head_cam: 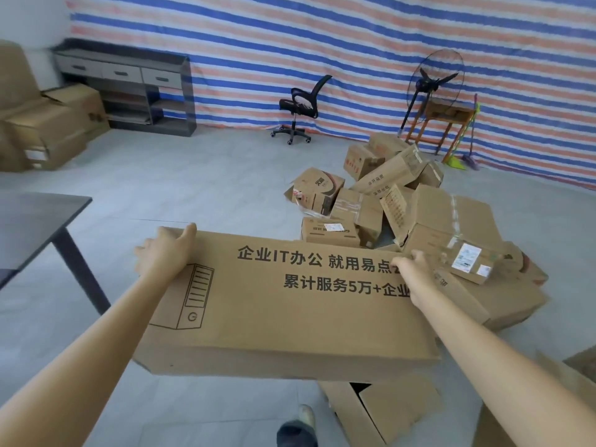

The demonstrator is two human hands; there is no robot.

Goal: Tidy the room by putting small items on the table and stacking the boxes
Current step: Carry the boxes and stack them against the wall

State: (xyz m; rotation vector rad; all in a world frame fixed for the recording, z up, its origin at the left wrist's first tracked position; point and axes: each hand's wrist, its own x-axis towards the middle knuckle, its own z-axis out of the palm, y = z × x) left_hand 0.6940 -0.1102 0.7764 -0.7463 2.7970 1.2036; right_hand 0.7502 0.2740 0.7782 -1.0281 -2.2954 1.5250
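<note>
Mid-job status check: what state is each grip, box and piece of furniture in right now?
Large printed brown cardboard box: closed, held up, print facing up.
Left grip: curled round its far left corner.
Right grip: curled over its far right edge.
Pile of brown cardboard boxes: scattered on floor, unstacked.
Black office chair: upright, unoccupied.

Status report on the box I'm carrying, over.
Left hand, right hand both grip the long printed box. Held above floor. Loose box pile ahead right, table left.
</note>
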